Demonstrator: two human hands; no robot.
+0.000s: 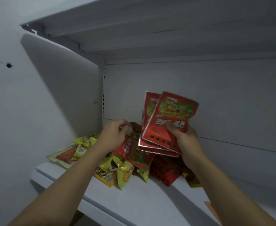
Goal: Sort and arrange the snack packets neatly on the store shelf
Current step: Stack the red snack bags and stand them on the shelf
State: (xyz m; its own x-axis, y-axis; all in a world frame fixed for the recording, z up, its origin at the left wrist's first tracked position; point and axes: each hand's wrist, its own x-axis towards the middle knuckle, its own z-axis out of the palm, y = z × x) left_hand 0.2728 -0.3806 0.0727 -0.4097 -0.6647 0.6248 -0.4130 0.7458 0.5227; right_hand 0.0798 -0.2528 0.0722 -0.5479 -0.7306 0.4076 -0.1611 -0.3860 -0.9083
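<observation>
Head view: right hand grips glossy red packets.

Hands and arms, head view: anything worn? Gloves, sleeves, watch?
Nothing worn that shows. Left hand and right hand have no gloves and no visible rings. Left forearm and right forearm are bare to the frame edge: no sleeves, watch or bands. The light is dim, so small marks could be missed.

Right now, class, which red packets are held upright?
The fanned bunch of red packets gripped in the right hand, held upright above the shelf. The other red packets lie down in the pile, one by the left hand.
</observation>
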